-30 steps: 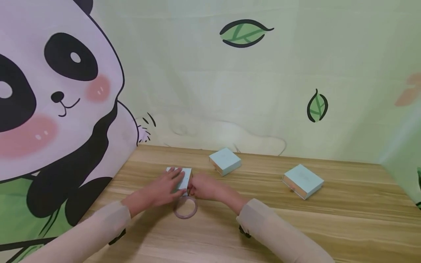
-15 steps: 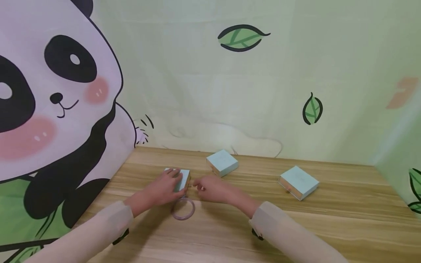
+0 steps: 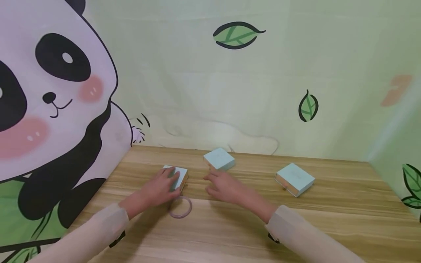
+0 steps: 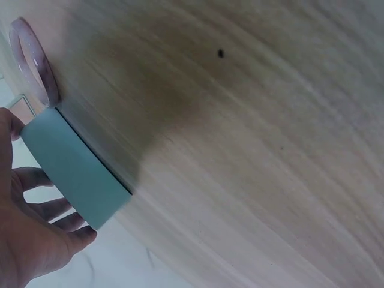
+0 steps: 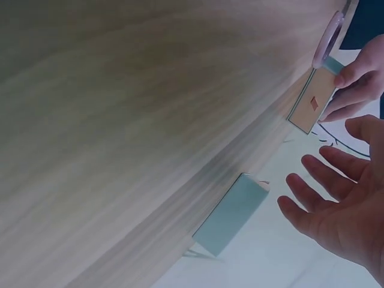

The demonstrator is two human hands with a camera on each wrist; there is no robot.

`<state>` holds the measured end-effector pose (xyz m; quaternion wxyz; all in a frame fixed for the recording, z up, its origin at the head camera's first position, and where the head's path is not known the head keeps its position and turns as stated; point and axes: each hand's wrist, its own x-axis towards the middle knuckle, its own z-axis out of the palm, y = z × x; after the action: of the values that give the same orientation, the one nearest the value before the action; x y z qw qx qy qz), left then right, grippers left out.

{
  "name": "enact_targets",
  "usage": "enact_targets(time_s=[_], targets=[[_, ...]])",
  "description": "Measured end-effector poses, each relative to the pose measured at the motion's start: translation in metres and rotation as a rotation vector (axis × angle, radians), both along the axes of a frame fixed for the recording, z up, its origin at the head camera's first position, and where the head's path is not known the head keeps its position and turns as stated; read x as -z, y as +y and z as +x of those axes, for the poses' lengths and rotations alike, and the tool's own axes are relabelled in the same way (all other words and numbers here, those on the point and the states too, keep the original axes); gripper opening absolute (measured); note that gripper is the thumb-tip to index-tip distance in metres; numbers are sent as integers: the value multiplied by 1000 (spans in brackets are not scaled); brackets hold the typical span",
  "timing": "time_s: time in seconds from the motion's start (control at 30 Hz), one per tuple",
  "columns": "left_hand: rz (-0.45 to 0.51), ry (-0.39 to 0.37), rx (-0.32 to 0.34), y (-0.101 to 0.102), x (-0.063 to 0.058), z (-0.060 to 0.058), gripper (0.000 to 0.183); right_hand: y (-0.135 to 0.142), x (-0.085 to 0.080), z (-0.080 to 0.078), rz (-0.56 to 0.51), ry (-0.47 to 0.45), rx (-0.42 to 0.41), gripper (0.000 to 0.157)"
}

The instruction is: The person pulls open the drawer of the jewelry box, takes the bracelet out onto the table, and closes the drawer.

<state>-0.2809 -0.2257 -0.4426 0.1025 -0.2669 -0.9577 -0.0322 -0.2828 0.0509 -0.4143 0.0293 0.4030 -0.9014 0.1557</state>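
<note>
Now right hand (image 3: pixel 225 188) has drawn clear of light-blue drawer box (image 3: pixel 182 173), fingers loosely parted, holding nothing. Left hand (image 3: pixel 158 189) keeps box gripped on wooden tabletop (image 3: pixel 243 233), thumb at near end, fingers over top. Pale purple bangle (image 3: pixel 180 217) lies just beside. Drawer front (image 5: pixel 317 93) looks flush; right hand's part there seems done.

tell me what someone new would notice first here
Probably the big cartoon panda on the left of the backdrop. Next, on the wooden table, the left hand holding a pale blue box, with a lilac ring beside it. Then come a second box, farther back, and a third box, well to the right.
</note>
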Motion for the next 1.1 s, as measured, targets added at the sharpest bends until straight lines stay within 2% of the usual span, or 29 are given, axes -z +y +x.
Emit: enact_targets(time_s=[0.13, 0.3, 0.43, 0.6, 0.7, 0.87, 0.93, 1.1], targets=[[4, -8, 5, 2, -3, 2, 59, 11, -3, 9, 36, -7, 26, 41], [45, -43, 18, 2, 0, 11, 58, 25, -7, 22, 39, -53, 32, 45], [99, -32, 17, 4, 1, 13, 56, 39, -10, 26, -35, -18, 33, 41], [90, -53, -10, 2, 3, 11, 56, 63, -12, 33, -116, 67, 40, 31], [105, -77, -4, -1, 6, 12, 57, 78, -10, 41, -103, 42, 59, 35], [191, -57, 31, -2, 0, 9, 57, 94, -14, 43, -145, 19, 134, 36], [223, -45, 55, -3, 1, 9, 55, 97, -15, 42, -164, 47, 156, 34], [263, -53, 78, -6, 16, 16, 55, 100, -9, 42, -201, 133, 160, 29]])
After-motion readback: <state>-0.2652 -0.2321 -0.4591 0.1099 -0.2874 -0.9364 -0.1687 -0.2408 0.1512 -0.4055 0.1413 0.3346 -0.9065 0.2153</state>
